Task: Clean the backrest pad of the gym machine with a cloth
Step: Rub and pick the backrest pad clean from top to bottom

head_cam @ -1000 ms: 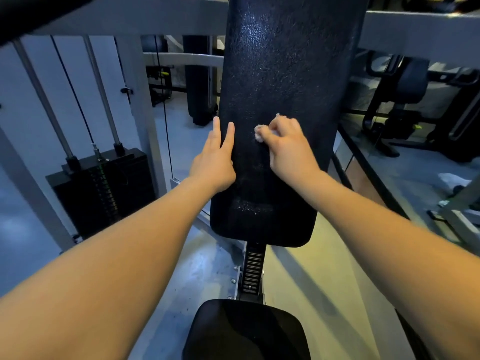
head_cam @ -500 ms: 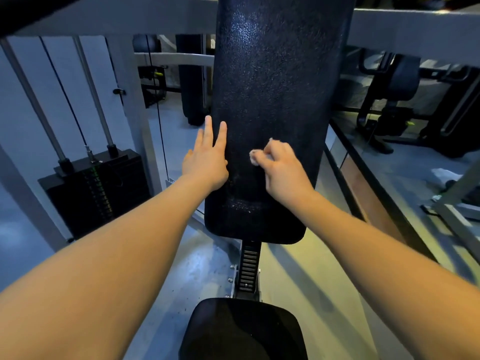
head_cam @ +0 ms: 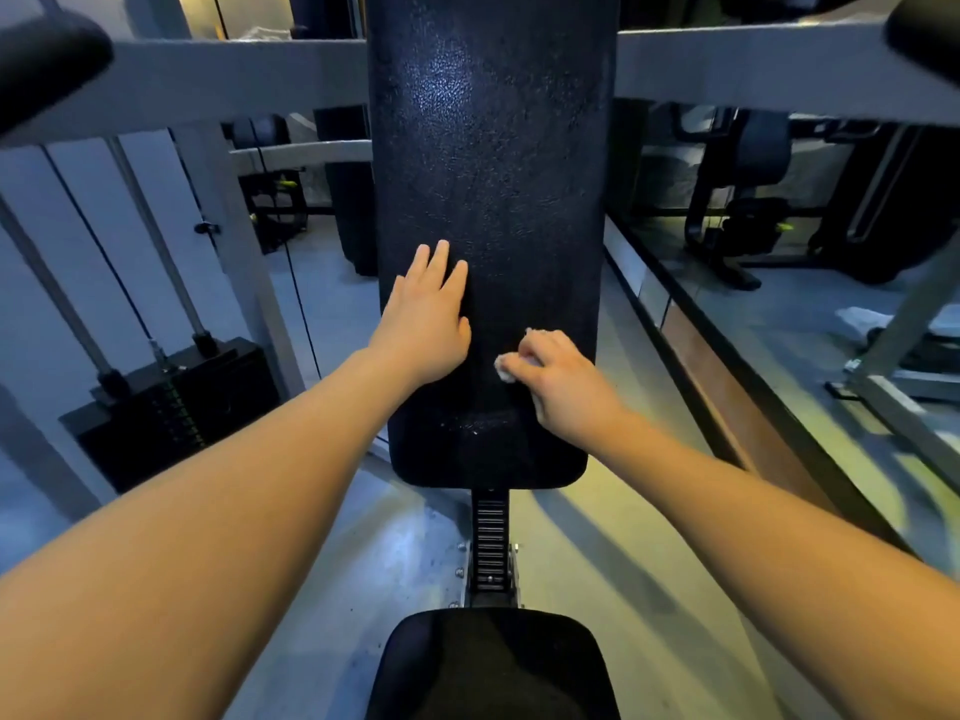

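Observation:
The tall black backrest pad (head_cam: 493,163) stands upright in the middle of the head view, its textured surface shining near the top. My left hand (head_cam: 428,319) lies flat on the pad's left side with straight fingers pointing up. My right hand (head_cam: 558,379) is lower on the pad's right half, fingers curled round a small white cloth (head_cam: 505,367), which it presses against the pad. Only a bit of the cloth shows past the fingertips.
The black seat pad (head_cam: 493,667) sits below, joined by a notched adjuster post (head_cam: 490,537). A black weight stack (head_cam: 171,407) with cables stands at the left. Grey frame bars (head_cam: 753,65) cross behind the pad. Other gym machines (head_cam: 748,210) stand at the right rear.
My right hand has slid down the pad with the cloth, from mid-height toward the lower part. My left hand has stayed flat on the pad's left side.

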`<state>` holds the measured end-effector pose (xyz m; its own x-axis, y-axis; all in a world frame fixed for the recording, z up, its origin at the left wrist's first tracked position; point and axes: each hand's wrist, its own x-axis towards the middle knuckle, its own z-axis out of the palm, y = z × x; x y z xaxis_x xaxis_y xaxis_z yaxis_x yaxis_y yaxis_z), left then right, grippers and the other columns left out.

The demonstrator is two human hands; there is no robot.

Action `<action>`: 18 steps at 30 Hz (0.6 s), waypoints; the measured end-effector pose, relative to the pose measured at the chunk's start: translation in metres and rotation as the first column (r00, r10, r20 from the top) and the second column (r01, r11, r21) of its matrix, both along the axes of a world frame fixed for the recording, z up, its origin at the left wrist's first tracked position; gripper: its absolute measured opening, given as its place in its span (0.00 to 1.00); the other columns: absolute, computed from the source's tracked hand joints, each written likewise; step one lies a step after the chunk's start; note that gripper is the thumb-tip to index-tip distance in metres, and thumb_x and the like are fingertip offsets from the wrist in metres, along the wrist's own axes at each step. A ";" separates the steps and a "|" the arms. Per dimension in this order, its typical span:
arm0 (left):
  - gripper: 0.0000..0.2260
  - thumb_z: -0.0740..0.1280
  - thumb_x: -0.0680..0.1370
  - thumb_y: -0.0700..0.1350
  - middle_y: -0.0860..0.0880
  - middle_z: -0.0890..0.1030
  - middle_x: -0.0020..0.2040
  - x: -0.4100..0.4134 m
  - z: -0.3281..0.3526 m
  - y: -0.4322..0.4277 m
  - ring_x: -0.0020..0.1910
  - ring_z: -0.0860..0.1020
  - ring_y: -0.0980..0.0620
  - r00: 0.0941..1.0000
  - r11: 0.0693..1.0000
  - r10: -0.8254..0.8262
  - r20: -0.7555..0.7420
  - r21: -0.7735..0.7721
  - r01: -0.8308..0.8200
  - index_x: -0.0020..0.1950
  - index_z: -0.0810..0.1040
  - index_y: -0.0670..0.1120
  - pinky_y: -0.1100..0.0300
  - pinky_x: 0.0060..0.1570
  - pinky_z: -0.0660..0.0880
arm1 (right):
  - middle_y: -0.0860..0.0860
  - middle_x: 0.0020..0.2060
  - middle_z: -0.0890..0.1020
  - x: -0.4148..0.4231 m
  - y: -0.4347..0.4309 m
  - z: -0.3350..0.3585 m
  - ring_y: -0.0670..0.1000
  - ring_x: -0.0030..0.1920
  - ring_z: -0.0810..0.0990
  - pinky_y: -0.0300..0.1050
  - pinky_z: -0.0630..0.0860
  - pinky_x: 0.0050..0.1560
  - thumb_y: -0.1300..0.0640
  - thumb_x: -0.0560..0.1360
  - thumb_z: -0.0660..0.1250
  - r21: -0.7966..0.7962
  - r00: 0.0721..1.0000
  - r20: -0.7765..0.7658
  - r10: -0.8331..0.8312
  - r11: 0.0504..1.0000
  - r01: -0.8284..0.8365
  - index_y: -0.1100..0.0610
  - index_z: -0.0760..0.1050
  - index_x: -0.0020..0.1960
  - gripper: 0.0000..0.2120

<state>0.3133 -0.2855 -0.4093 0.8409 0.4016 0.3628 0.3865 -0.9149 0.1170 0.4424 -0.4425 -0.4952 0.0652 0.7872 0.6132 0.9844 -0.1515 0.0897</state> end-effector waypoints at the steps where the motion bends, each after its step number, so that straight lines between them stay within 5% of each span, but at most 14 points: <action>1: 0.31 0.60 0.83 0.47 0.43 0.43 0.83 0.001 0.001 -0.001 0.81 0.41 0.43 1.000 1.000 0.000 -0.002 0.010 0.000 0.83 0.50 0.44 0.42 0.78 0.48 | 0.55 0.50 0.73 0.000 -0.004 0.003 0.58 0.50 0.71 0.59 0.78 0.50 0.69 0.74 0.67 -0.055 1.000 0.018 0.022 0.998 -0.021 0.57 0.78 0.57 0.14; 3: 0.32 0.61 0.83 0.47 0.44 0.42 0.83 0.004 0.003 -0.001 0.81 0.42 0.43 1.000 1.000 0.011 0.018 0.026 -0.012 0.83 0.49 0.44 0.42 0.78 0.49 | 0.56 0.49 0.73 0.009 -0.001 0.032 0.58 0.48 0.71 0.55 0.76 0.45 0.68 0.74 0.65 -0.026 0.999 0.031 0.008 1.000 -0.007 0.56 0.79 0.56 0.14; 7: 0.38 0.64 0.82 0.52 0.48 0.36 0.82 0.013 0.001 0.002 0.81 0.39 0.42 0.998 0.997 0.057 0.003 0.055 -0.057 0.83 0.43 0.48 0.39 0.77 0.52 | 0.57 0.47 0.74 0.038 0.015 0.085 0.59 0.46 0.72 0.53 0.76 0.44 0.65 0.78 0.63 0.309 0.986 -0.055 -0.156 0.937 0.165 0.57 0.81 0.57 0.12; 11: 0.40 0.64 0.82 0.56 0.48 0.37 0.82 0.020 -0.005 0.005 0.80 0.38 0.42 0.997 0.993 0.079 -0.019 0.092 -0.077 0.83 0.42 0.48 0.38 0.76 0.55 | 0.58 0.48 0.74 0.022 0.009 0.043 0.59 0.48 0.72 0.53 0.77 0.54 0.69 0.76 0.64 0.260 0.990 -0.030 -0.137 0.955 0.140 0.58 0.80 0.57 0.13; 14: 0.40 0.65 0.81 0.55 0.48 0.37 0.82 0.019 -0.008 0.008 0.81 0.38 0.42 0.997 0.989 0.081 -0.006 0.121 -0.080 0.83 0.42 0.48 0.39 0.76 0.57 | 0.56 0.48 0.74 0.022 0.005 0.050 0.58 0.46 0.71 0.49 0.74 0.40 0.66 0.76 0.65 0.172 0.996 0.004 -0.088 0.981 0.086 0.55 0.81 0.56 0.12; 18: 0.40 0.65 0.81 0.55 0.49 0.37 0.82 0.019 -0.009 0.012 0.81 0.39 0.42 0.997 0.986 0.077 -0.016 0.149 -0.074 0.83 0.42 0.48 0.41 0.76 0.59 | 0.56 0.46 0.73 0.037 0.038 0.117 0.55 0.45 0.70 0.51 0.74 0.42 0.64 0.79 0.63 0.416 0.987 -0.056 -0.148 0.896 0.158 0.55 0.81 0.53 0.09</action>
<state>0.3320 -0.2731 -0.4188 0.8183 0.4077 0.4051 0.4563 -0.8894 -0.0267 0.4797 -0.4049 -0.3779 0.1819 0.4383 0.8802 0.9470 -0.3191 -0.0368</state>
